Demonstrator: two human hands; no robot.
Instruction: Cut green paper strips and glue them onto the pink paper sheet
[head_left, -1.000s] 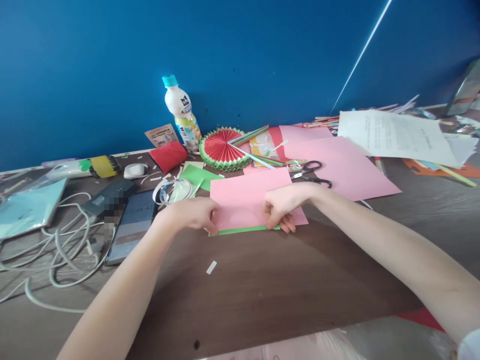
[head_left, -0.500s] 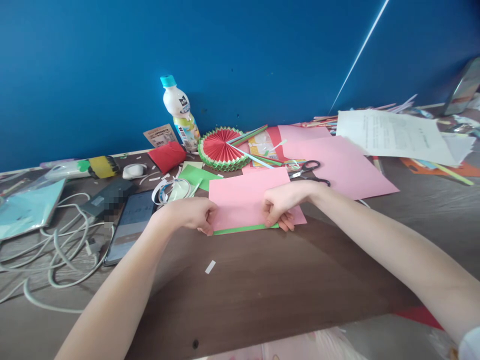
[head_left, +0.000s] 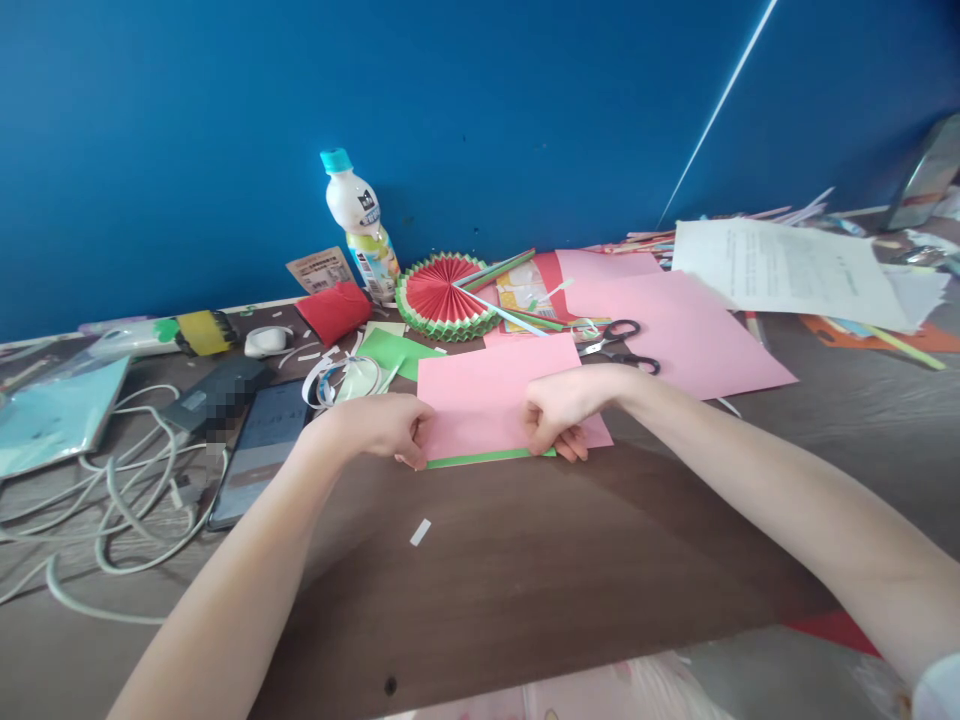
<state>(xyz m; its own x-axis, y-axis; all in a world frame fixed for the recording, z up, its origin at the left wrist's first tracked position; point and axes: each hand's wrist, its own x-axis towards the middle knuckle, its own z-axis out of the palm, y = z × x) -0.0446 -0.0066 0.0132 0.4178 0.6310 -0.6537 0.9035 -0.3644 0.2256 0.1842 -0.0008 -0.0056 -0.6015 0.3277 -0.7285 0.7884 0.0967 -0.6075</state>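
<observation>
A pink sheet of paper (head_left: 484,395) lies on the brown table in front of me, with a narrow green paper strip (head_left: 480,459) showing along its near edge. My left hand (head_left: 397,428) is closed with its fingertips pinching the near left corner of the paper. Toward the near right part of the same edge, my right hand (head_left: 559,412) has curled fingers gripping the paper and the strip's end. Scissors with black handles (head_left: 619,350) lie just behind the paper, beyond my right hand. A small white paper scrap (head_left: 421,532) rests on the table nearer to me.
Behind the paper are a red and green pleated paper fan (head_left: 450,297), a bottle (head_left: 364,230) and a larger pink sheet (head_left: 697,330). A phone (head_left: 259,450) and tangled white cables (head_left: 112,520) lie left. Printed white paper (head_left: 787,270) sits at the back right.
Almost nothing differs. Both hands keep their hold on the near edge of the pink paper, and a little less of the green strip shows.
</observation>
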